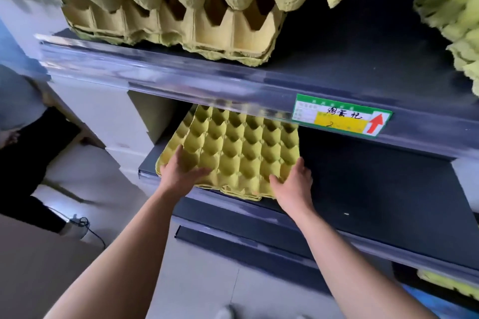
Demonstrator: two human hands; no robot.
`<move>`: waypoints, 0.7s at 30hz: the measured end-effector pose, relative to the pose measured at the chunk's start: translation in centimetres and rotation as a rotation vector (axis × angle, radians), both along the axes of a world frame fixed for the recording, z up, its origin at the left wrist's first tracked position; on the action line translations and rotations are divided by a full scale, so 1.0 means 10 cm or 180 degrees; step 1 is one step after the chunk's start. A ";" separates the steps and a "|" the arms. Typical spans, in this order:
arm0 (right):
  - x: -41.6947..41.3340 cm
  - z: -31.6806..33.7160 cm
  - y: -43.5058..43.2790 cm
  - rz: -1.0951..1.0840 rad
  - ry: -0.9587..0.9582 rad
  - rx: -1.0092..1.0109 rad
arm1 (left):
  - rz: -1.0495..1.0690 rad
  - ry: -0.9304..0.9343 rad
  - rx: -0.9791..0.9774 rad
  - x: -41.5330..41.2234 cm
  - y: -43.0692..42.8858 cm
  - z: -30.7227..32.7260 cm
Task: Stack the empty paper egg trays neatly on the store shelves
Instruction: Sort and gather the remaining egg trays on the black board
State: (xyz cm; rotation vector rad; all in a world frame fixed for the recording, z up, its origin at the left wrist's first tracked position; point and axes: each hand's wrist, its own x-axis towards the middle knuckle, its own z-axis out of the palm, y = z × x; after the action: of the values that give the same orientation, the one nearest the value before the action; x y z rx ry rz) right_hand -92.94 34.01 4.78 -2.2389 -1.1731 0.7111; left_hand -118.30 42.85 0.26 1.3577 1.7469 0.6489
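A thin stack of yellow-green paper egg trays (233,153) lies on the dark middle shelf (363,184), its front corner hanging slightly over the shelf edge. My left hand (181,171) rests flat on the stack's near left corner, fingers spread. My right hand (295,181) presses against the stack's near right edge, fingers apart. A taller stack of the same trays (181,8) sits on the upper shelf (337,70), directly above.
More trays (456,13) stick out at the upper right, and another tray (445,280) lies on the bottom shelf. A green price label (339,116) hangs on the upper shelf rail. A person in dark clothes (28,163) crouches at the left beside white boxes (124,122).
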 end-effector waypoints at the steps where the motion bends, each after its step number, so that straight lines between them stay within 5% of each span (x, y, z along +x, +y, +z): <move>1: -0.03 -0.01 0.02 -0.0046 -0.0047 -0.0026 | -0.0089 0.0077 0.0022 -0.01 0.05 -0.01; 12: -0.03 0.05 0.08 0.0162 -0.0498 -0.0308 | -0.0572 0.1070 0.0198 0.09 0.04 0.17; 21: 0.13 0.21 -0.35 0.0634 -0.1244 0.0339 | -0.1089 0.1801 0.1987 0.65 -0.48 0.45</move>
State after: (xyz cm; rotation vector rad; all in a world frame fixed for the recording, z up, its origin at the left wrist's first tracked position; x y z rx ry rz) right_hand -91.66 30.47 6.87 -2.2524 -1.5962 0.2763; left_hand -111.75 38.10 4.77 2.3992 1.7195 0.6851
